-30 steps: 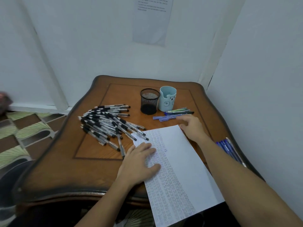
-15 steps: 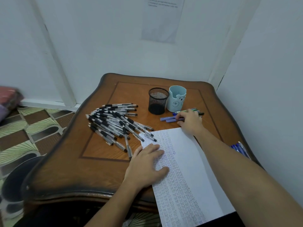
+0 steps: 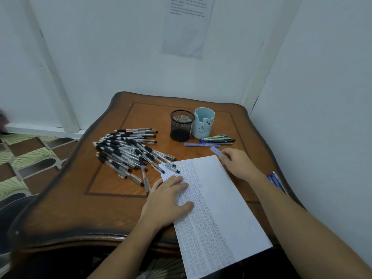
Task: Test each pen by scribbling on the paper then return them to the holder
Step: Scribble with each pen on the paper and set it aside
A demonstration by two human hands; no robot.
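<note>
- 1 pale lilac plastic pen (image 3: pixel 215 150) is pinched in the fingertips of the right hand (image 3: pixel 238 165), just off the far right corner of the white sheet of paper (image 3: pixel 221 208). Motion blur smears the pen, so I cannot tell which end points down.
- Flat and straight-fingered, the left hand (image 3: pixel 170 198) presses the paper's left edge onto the brown wooden table (image 3: pixel 112 208).
- Judging by its look, the pen is light, stiff and smooth. A pinch near the writing end with thumb and 2 fingers should give control, while a hold further back would let it wobble during the scribble.
- Thin and limp, the paper overhangs the near table edge and would likely slide without the palm on it. Its left half is dense with scribbles and its right half is bare.
- 2 holders stand side by side beyond the paper: a black wire-mesh cup (image 3: pixel 182 125) and a light blue cup with a bear face (image 3: pixel 203 124). No pen sticks up out of either.
- Dozens of clear-barrelled pens with black grips (image 3: pixel 128 152) lie heaped left of the holders, and a few coloured pens (image 3: pixel 218 138) lie just right of them.
</note>
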